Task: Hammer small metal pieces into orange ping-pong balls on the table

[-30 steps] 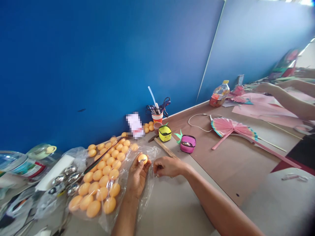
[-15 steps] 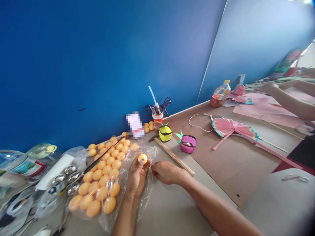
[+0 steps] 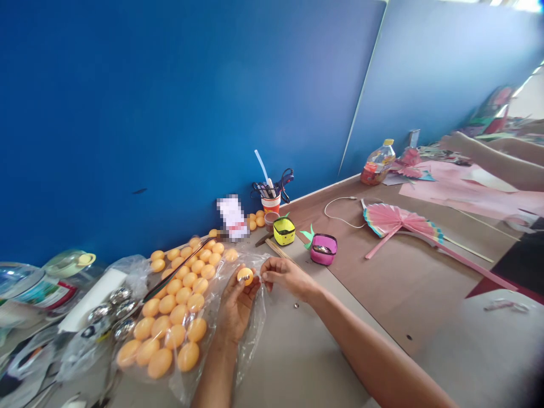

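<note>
My left hand (image 3: 236, 303) is closed around an orange ping-pong ball (image 3: 245, 276). On the ball's upper face is a pale patch with small shiny, silvery bits at it; I cannot tell whether it is a hole. Just to the right, my right hand (image 3: 283, 276) has its thumb and fingers pinched together near the ball; what they hold is too small to make out. A tiny shiny metal piece (image 3: 296, 305) lies on the table below the right wrist. Left of my hands, many orange balls (image 3: 183, 294) lie in and around a clear plastic bag (image 3: 255, 334).
Behind the hands are wooden sticks (image 3: 280, 249), a yellow pouch (image 3: 284, 231), a purple pouch (image 3: 323, 249) and a cup of tools (image 3: 271, 203). Silver balls (image 3: 124, 307) and bottles (image 3: 42, 286) crowd the left. Rightward are a pink paper fan (image 3: 395, 218) and another person's arms (image 3: 488, 158).
My right hand has risen slightly and its fingers now pinch close to the ball. The tiny metal piece on the table has come into sight. The other person's arms have shifted left.
</note>
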`<state>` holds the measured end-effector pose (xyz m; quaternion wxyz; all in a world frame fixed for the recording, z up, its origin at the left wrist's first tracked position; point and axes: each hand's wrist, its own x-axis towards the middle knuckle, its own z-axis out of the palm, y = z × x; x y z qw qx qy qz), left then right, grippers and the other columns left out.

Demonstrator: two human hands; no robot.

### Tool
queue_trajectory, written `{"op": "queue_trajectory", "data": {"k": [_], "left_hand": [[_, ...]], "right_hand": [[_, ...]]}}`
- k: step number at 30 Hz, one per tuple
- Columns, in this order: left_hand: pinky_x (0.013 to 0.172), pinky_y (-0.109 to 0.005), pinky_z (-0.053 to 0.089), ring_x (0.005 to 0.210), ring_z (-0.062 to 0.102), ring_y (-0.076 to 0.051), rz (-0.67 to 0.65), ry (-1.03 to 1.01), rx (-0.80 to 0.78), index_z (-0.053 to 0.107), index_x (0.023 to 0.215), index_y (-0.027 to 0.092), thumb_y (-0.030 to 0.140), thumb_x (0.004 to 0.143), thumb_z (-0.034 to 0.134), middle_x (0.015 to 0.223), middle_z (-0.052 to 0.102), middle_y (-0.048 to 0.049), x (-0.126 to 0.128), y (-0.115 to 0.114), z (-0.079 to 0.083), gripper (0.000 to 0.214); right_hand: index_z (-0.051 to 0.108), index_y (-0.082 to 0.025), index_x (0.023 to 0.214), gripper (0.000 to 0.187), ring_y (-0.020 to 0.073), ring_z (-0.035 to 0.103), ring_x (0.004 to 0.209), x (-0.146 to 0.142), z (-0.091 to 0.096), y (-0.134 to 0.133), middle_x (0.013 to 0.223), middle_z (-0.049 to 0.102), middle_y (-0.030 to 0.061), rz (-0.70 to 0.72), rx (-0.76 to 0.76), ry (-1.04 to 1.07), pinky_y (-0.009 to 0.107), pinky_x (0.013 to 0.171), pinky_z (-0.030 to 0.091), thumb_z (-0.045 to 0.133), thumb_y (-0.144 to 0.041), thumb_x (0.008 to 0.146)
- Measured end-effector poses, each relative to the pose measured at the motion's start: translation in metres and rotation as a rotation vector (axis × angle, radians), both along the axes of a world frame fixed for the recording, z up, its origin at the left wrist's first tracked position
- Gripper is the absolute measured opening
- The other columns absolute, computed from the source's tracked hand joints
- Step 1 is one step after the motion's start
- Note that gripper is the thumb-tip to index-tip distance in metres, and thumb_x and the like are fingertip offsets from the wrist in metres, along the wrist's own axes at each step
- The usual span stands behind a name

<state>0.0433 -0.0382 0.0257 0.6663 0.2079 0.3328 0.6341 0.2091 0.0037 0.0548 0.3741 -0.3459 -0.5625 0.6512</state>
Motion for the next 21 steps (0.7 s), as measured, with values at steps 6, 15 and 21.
{"op": "queue_trajectory", "data": {"k": [6, 15, 21], "left_hand": [[0.088, -0.033, 0.054, 0.088, 0.071, -0.019, -0.006, 0.007, 0.002, 0.072, 0.107, 0.019, 0.028, 0.072, 0.081, 0.103, 0.076, -0.0089, 0.0014, -0.0008, 0.0008, 0.038], [0.088, -0.035, 0.052, 0.085, 0.069, -0.019, 0.000, 0.050, 0.037, 0.073, 0.105, 0.020, 0.021, 0.070, 0.079, 0.093, 0.075, -0.0046, 0.0018, -0.0012, -0.0004, 0.035], [0.091, -0.034, 0.051, 0.090, 0.069, -0.019, 0.010, 0.070, 0.023, 0.073, 0.104, 0.020, 0.021, 0.065, 0.081, 0.094, 0.075, -0.0038, 0.0007, -0.0006, -0.0017, 0.040]], "right_hand": [[0.061, -0.016, 0.075, 0.032, 0.0100, 0.054, 0.055, -0.0045, -0.0084, 0.0027, 0.063, 0.061, -0.0036, -0.066, -0.139, 0.228, 0.027, 0.061, 0.042, 0.082, -0.039, 0.065], [0.067, -0.016, 0.074, 0.028, 0.0107, 0.058, 0.060, -0.0060, -0.0075, 0.0000, 0.067, 0.066, -0.0022, -0.050, -0.206, 0.228, 0.029, 0.069, 0.045, 0.083, -0.032, 0.060], [0.064, -0.018, 0.072, 0.024, 0.0083, 0.048, 0.053, -0.0071, -0.0066, -0.0017, 0.059, 0.058, -0.0062, -0.060, -0.163, 0.181, 0.025, 0.058, 0.039, 0.081, -0.032, 0.063]]}}
